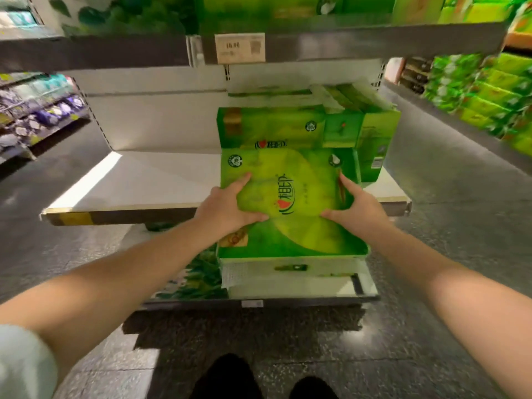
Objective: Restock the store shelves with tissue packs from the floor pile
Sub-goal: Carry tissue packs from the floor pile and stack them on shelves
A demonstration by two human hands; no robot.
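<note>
Both hands (227,208) (354,208) press green tissue pack (290,226); price tag (239,48) reads 18.80

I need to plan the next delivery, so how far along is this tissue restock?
Early to midway, judging by the middle shelf. Done: a few green packs already stand at its right rear. In hand: the left hand and right hand press on a large green tissue pack lying half over the front edge. Left: the shelf's whole left side is bare white. The floor pile is out of view.
</note>
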